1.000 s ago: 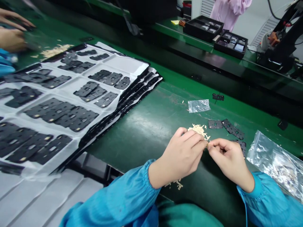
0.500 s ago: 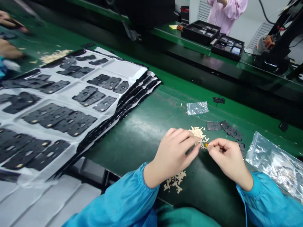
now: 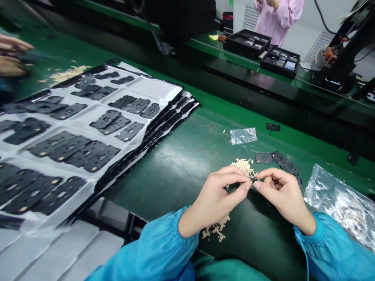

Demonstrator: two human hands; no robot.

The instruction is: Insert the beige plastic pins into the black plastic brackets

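1. Head view, the hands: the left hand [image 3: 215,201] and right hand [image 3: 285,197] meet above a green workbench [image 3: 181,164]. Each grasps a small dark piece [image 3: 254,180] between thumb and forefinger, the other fingers loosely curled. The piece is too small to make out in detail.
2. Head view, around the hands: a heap of tan scraps [image 3: 243,167] lies just behind the fingertips, and a second heap [image 3: 216,229] lies just below the left hand. Flat black parts [image 3: 285,163] sit beside the first heap, with a small clear plastic bag [image 3: 243,136] beyond it. A fuller plastic bag [image 3: 336,201] lies to the right.
3. Head view, farther off: white trays [image 3: 158,86] holding black parts are stacked to the left. A co-worker's hands [image 3: 11,54] show at the far left edge, and a person in a pink smock [image 3: 277,19] stands beyond the far bench.
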